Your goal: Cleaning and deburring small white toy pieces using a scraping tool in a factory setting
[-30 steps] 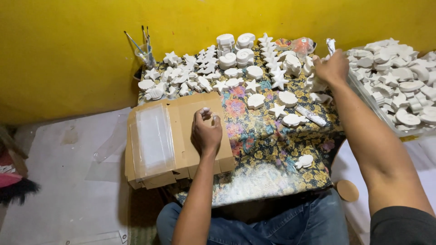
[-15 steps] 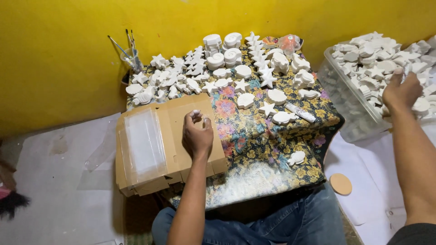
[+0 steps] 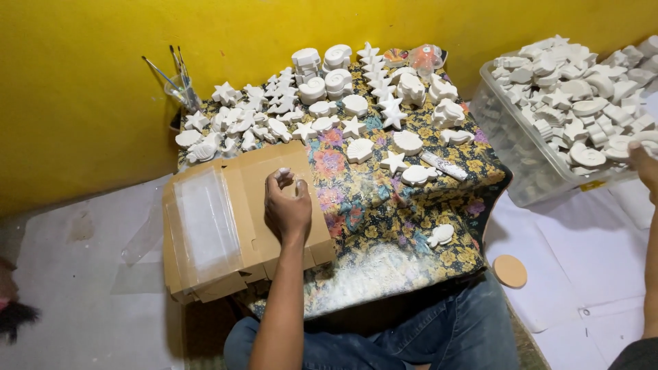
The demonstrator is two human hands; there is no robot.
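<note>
Fingers (image 3: 282, 183) of my left hand (image 3: 288, 207) curl around a small white plaster piece (image 3: 282, 173), which shows only as a pale sliver above my knuckles; its shape I cannot tell. That hand rests on a stack of flattened cardboard boxes (image 3: 233, 219) with clear plastic windows, lying at the left edge of a low table covered with a floral cloth (image 3: 370, 212).

My right hand (image 3: 646, 163) is far off at the right edge of view, at the rim of a clear plastic bin (image 3: 514, 147) heaped with white plaster shapes (image 3: 582, 96). Only part of it shows, and I cannot tell whether it grips anything.

Across the cloth beyond my left hand lie rows of white plaster figures (image 3: 356, 103): stars, shells, snail-like spirals. A white tube (image 3: 443, 166) lies among them toward the right. A cup of paintbrushes (image 3: 179, 88) stands at the far left corner against the yellow wall (image 3: 82, 103). A round tan disc (image 3: 510, 270) lies on the white sheet by my right knee.
</note>
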